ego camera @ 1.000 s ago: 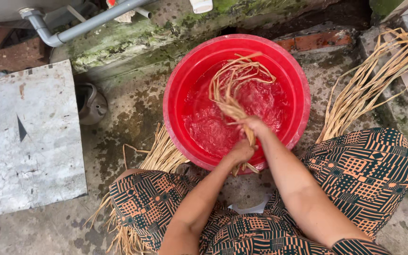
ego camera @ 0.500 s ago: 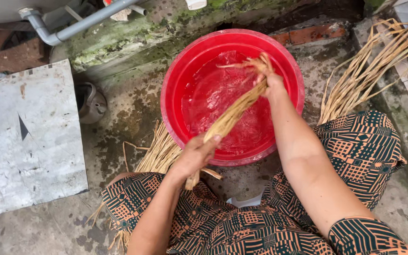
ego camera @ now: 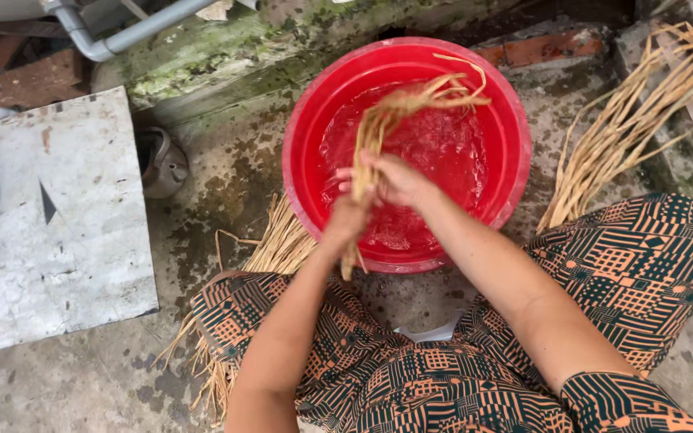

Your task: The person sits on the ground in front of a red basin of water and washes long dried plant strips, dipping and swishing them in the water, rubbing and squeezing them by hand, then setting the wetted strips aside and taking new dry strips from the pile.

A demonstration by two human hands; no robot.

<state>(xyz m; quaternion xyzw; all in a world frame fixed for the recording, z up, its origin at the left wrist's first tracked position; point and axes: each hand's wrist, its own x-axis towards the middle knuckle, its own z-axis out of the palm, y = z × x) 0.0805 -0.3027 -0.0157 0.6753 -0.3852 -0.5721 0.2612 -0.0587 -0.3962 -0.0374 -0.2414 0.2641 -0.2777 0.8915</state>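
A round red basin (ego camera: 306,120) holds water on wet concrete in front of my knees. Over its near side I hold a bundle of tan straw strands (ego camera: 411,100). My left hand (ego camera: 345,224) grips the bundle's lower end at the basin's near rim. My right hand (ego camera: 391,180) is closed around the same strands just above it. The upper ends fan out over the water toward the far rim. My legs in orange and black patterned cloth (ego camera: 443,377) fill the bottom of the view.
A heap of dry straw (ego camera: 627,136) lies to the right of the basin, and more straw (ego camera: 274,248) under my left knee. A grey slab (ego camera: 50,232) sits at the left, a small metal pot (ego camera: 162,164) beside it, and a grey pipe (ego camera: 130,32) beyond.
My right hand has slid down the bundle from the far rim to meet my left hand. The strands have swung upright, and the view has shifted closer to the basin.
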